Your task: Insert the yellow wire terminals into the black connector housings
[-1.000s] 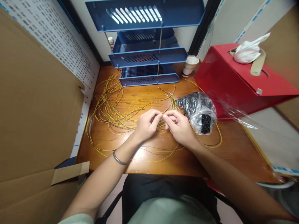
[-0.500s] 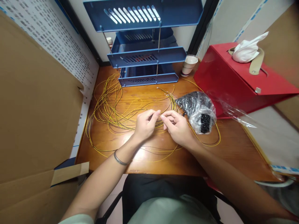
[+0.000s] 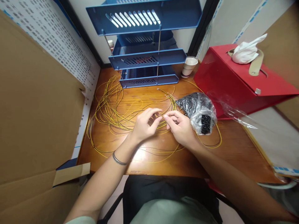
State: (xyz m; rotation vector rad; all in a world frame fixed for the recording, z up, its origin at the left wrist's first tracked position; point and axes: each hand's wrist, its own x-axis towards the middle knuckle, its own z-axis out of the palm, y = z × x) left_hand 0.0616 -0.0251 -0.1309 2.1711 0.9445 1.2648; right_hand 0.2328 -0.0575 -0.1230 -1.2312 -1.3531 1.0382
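Yellow and dark wires lie in loose loops on the wooden table, their ends bunched just beyond my hands. My left hand is over the wires, its thumb and index finger apart with a gap between them. Close beside it, my right hand has its thumb and index finger pinched together; what lies between the fingertips is too small to make out. To the right of my right hand sits a clear plastic bag with black pieces inside.
A blue tiered tray rack stands at the back, with a paper cup beside it. At the right is a red box with tissue on top. Cardboard rises at the left.
My left thumb and index finger have parted from their pinch. My right hand stays pinched and has shifted slightly right. The whole view has moved a little.
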